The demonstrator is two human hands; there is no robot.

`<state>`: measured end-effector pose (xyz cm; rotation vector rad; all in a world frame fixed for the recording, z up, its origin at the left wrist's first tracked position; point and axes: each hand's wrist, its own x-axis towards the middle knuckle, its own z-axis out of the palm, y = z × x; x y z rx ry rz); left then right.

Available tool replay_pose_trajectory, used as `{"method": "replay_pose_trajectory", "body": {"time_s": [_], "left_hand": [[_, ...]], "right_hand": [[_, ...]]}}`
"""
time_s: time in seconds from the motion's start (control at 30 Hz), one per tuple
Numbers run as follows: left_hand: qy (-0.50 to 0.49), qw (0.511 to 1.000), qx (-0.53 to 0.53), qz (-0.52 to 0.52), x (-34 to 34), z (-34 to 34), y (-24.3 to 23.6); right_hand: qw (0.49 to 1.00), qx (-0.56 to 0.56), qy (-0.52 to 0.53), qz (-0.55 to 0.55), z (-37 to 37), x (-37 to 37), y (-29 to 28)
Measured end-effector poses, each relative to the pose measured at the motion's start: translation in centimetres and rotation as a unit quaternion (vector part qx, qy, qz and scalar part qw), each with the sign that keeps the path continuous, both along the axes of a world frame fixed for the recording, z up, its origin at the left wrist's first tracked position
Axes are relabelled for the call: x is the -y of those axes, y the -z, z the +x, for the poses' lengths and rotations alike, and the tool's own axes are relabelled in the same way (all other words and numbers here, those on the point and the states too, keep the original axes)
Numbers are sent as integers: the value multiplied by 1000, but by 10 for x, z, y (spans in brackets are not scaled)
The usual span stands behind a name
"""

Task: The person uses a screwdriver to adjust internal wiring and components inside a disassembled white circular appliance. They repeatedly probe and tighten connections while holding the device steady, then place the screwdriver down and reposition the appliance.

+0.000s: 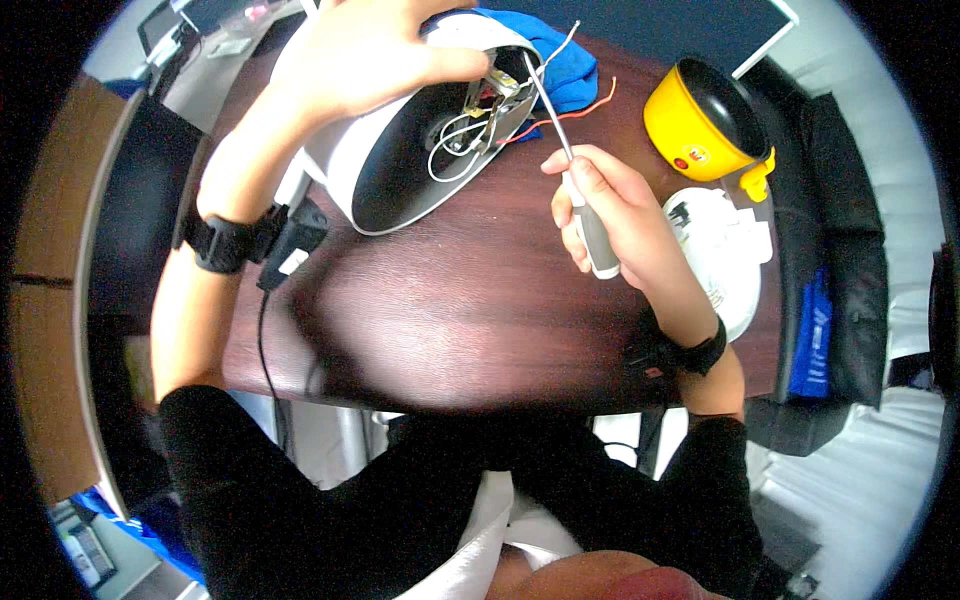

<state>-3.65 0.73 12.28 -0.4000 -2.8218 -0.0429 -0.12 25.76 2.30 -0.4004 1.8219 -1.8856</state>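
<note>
Beyond the strap [480, 540], my right hand [615, 190] grips the screwdriver [596, 235], best steered off the orange wire [588, 110] ahead; I can't tell if my left hand [370, 48] grips the shell [343, 180].

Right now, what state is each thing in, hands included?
White housing: open-ended, wiring exposed
Orange wire: free end sticking out
Screwdriver: gripped, tip at housing opening
Right hand: closed around screwdriver
Left hand: at housing, thumb extended
Yellow pot: lidless
Blue cloth: crumpled
</note>
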Motion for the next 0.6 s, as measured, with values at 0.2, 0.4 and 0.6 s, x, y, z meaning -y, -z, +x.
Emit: {"method": "replay_pose_trajectory", "body": {"time_s": [0.2,0.4,0.6], "left_hand": [[85,994,-27,56,8,-4,11],[189,976,-78,73,22,-16,19],[195,969,-38,145,21,-11,24]], "right_hand": [[991,66,-29,-114,4,0,7],[998,-56,-21,-31,-1,7,18],[992,15,-43,-117,3,13,18]]}}
